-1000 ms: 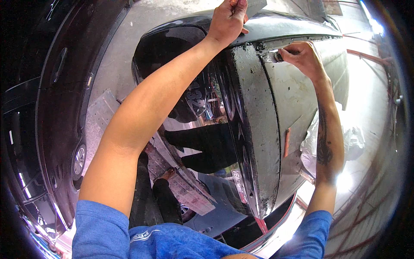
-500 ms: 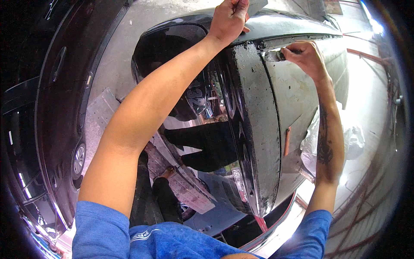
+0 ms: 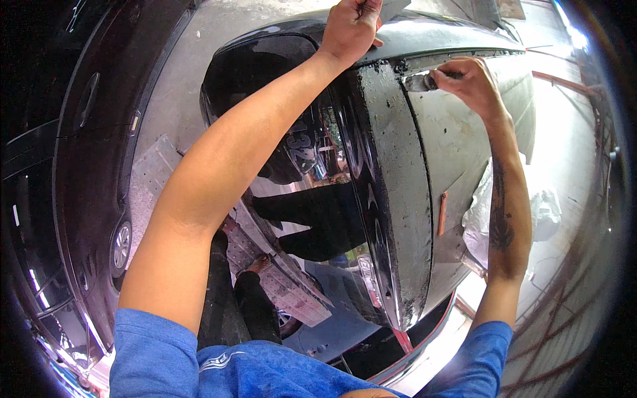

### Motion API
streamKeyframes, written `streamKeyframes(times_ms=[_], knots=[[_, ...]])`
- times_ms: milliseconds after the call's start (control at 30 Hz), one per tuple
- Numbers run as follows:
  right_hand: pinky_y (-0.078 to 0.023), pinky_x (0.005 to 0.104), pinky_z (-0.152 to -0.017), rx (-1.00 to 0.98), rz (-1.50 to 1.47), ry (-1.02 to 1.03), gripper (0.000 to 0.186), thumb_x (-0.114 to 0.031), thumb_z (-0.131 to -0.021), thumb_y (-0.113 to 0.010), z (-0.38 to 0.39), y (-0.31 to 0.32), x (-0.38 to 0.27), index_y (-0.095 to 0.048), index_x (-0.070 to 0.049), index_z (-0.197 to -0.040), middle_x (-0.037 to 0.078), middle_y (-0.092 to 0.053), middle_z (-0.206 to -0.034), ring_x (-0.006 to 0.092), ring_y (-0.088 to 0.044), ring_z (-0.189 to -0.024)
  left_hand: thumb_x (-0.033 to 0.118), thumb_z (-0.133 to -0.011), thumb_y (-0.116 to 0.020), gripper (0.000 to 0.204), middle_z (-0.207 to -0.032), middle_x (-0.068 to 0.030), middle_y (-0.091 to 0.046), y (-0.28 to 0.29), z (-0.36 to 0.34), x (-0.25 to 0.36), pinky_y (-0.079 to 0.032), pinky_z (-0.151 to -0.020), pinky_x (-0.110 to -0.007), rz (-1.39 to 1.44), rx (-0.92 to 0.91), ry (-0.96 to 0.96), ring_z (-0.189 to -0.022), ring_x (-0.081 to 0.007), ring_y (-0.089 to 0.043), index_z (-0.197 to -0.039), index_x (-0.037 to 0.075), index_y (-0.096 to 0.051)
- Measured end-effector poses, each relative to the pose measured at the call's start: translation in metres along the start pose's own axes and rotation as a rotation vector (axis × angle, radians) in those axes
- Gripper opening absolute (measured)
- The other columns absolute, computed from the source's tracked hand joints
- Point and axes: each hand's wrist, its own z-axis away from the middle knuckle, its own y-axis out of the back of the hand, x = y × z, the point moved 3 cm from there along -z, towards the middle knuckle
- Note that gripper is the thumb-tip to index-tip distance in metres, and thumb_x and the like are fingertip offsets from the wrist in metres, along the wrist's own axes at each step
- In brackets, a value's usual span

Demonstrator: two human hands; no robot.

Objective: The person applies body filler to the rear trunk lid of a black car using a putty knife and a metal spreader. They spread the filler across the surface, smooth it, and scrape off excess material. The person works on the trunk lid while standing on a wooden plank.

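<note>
My right hand grips a putty knife with a dark handle and a metal blade. Its blade lies at the dark seam between the grey strip and the pale roof panel of a black vehicle. Farther off, at the top edge of the view, my left hand is closed around a flat grey plate, only partly in sight. The grey strip looks patchy, with black specks and ragged black edges. An orange-red stick-like tool rests on the roof panel.
Glossy dark glass below the strip reflects legs. A perforated metal plank lies under me, with a foot on it. Crumpled whitish plastic sits beside my right forearm. Another black car stands at the left.
My right hand and the putty knife have shifted slightly, and the blade now looks darker and lies nearer the seam. My left hand has barely moved.
</note>
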Motion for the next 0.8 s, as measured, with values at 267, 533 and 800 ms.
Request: streamKeyframes(times_ms=[267,533,800], knots=[[-0.052,0.0342,-0.064,0.005,-0.025,-0.004,0.033,-0.041,-0.079,-0.071,-0.002,-0.004,-0.001,-0.077,-0.009,-0.082,0.011,-0.068,-0.068,0.0231,-0.065,-0.061,0.023,-0.105,-0.045,0.045,-0.069,0.0033,-0.044,0.0,0.0,0.004,-0.045,-0.049,-0.021,0.002,-0.009,0.036,-0.058,-0.0056,-0.044,-0.149,0.014,-0.036],[-0.051,0.0351,-0.062,0.02,0.035,0.021,0.035,-0.043,-0.08,-0.07,-0.003,-0.005,0.008,-0.077,-0.008,-0.082,0.012,-0.068,-0.068,0.0222,-0.063,-0.057,0.024,-0.105,-0.044,0.046,-0.07,0.0034,-0.044,0.0,0.0,0.007,-0.047,-0.05,-0.022,0.005,-0.028,0.008,-0.058,-0.0061,-0.044,-0.149,0.013,-0.034],[-0.05,0.0346,-0.059,-0.021,0.043,0.008,0.036,-0.044,-0.079,-0.071,-0.009,-0.003,0.011,-0.078,-0.009,-0.082,0.01,-0.066,-0.064,0.0221,-0.06,-0.054,0.025,-0.106,-0.044,0.042,-0.07,0.0024,-0.045,0.001,0.0,0.008,-0.051,-0.051,-0.023,-0.028,-0.028,-0.01,-0.058,-0.0065,-0.045,-0.145,0.012,-0.038]])
